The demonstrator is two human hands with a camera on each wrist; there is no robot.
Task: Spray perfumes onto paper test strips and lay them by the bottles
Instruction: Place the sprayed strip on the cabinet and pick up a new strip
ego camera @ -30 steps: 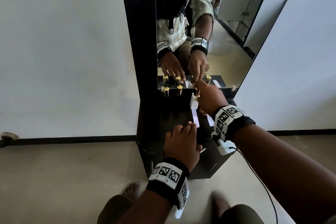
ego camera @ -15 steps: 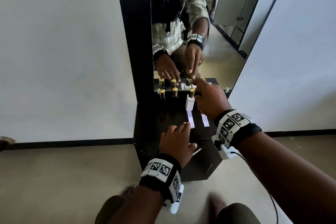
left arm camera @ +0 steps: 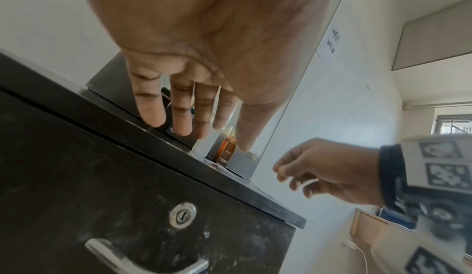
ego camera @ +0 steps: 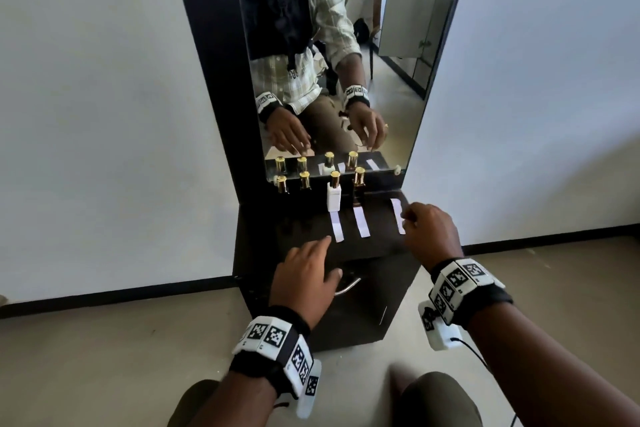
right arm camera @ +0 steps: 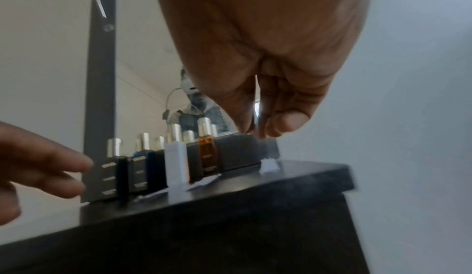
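Four gold-capped perfume bottles stand in a row at the foot of the mirror: two dark ones (ego camera: 282, 184) (ego camera: 304, 180), a white one (ego camera: 333, 198) and an amber one (ego camera: 358, 184). One paper strip (ego camera: 336, 227) lies before the white bottle and another (ego camera: 361, 222) before the amber one. A third strip (ego camera: 397, 215) lies apart at the right. My right hand (ego camera: 408, 218) hovers at that strip's right edge, thumb pressed to curled fingers (left arm camera: 282, 170); no paper shows between them. My left hand (ego camera: 313, 250) rests flat on the cabinet top, index tip near the first strip.
The bottles stand on a small black cabinet (ego camera: 273, 229) against a white wall. It has a drawer handle (ego camera: 346, 286) and a lock (left arm camera: 182, 214) on its front. A tall mirror (ego camera: 329, 62) rises behind the bottles and reflects me. My knees are below.
My right hand has let go of the amber bottle's cap and drawn back to the right, beside the lone strip. The left hand has stayed put. My head has tilted up.
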